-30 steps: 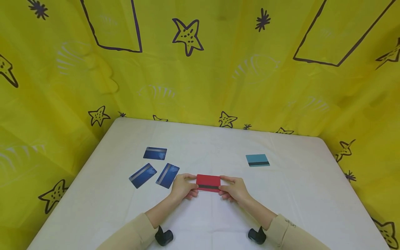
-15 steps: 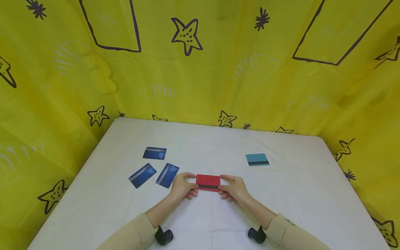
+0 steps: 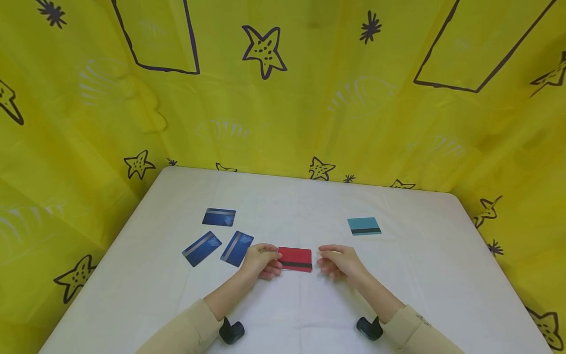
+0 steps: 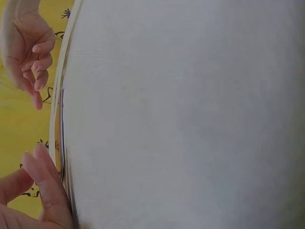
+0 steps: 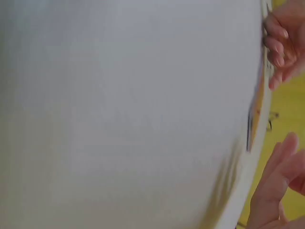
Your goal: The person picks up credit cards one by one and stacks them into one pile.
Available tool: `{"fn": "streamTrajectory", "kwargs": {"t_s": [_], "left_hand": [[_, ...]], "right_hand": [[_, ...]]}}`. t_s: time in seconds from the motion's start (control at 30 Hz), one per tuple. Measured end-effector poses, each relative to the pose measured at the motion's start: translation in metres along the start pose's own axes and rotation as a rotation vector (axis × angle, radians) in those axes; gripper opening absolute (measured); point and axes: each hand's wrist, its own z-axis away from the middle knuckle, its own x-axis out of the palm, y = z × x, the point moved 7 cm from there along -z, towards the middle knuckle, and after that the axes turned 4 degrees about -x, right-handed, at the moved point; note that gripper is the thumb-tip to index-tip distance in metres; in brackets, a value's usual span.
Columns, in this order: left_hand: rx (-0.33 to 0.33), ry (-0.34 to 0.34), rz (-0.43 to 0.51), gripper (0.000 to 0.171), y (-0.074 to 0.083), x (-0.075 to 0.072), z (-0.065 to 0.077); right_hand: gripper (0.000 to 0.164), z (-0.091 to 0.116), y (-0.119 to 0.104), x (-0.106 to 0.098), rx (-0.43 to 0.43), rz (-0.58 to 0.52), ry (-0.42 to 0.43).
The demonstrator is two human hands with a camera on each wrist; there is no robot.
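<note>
A red card (image 3: 296, 256) with a black stripe lies flat on the white table in front of me, with a thin pale edge showing under its near side. My left hand (image 3: 261, 260) is at the card's left end, its thumb and fingertips right at the edge, fingers loosely bent. A small gap separates my right hand (image 3: 340, 261) from the card's right end; its fingers are relaxed and hold nothing. From the right wrist, the thin edge (image 5: 251, 124) of what lies between the hands shows side-on, with the left hand's fingers (image 5: 276, 52) beyond it.
On the left are three blue cards with grey stripes: one at the back (image 3: 219, 217), one slanted (image 3: 201, 249) and one beside my left hand (image 3: 237, 248). A teal card (image 3: 364, 226) lies at the back right. A yellow patterned curtain (image 3: 283, 108) surrounds the white table (image 3: 300, 314).
My right hand has let go of the red card and moved slightly right. The left thumb has shifted a little up along the card's left end. The other cards have stayed put.
</note>
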Motion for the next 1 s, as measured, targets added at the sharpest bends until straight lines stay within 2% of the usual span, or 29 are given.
{"fn": "streamTrajectory", "kwargs": {"t_s": [0.13, 0.33, 0.53, 0.63, 0.8, 1.0], "left_hand": [[-0.063, -0.029, 0.067, 0.03, 0.002, 0.008, -0.007], [-0.028, -0.12, 0.101, 0.033, 0.019, 0.029, -0.014], [-0.029, -0.216, 0.157, 0.036, 0.03, 0.055, -0.022], [-0.036, -0.259, 0.196, 0.039, 0.035, 0.069, -0.027], [-0.042, -0.301, 0.277, 0.043, 0.041, 0.092, -0.033], [-0.061, -0.326, 0.346, 0.047, 0.045, 0.118, -0.039]], "right_hand": [[0.038, -0.004, -0.005, -0.019, 0.019, -0.02, -0.015], [0.047, -0.011, -0.012, -0.044, 0.018, -0.082, -0.068], [0.055, -0.017, -0.017, -0.069, -0.04, -0.127, -0.124], [0.057, -0.02, -0.019, -0.083, -0.058, -0.159, -0.118], [0.057, -0.023, -0.019, -0.106, -0.055, -0.2, -0.054], [0.057, -0.026, -0.024, -0.125, -0.074, -0.177, 0.008]]}}
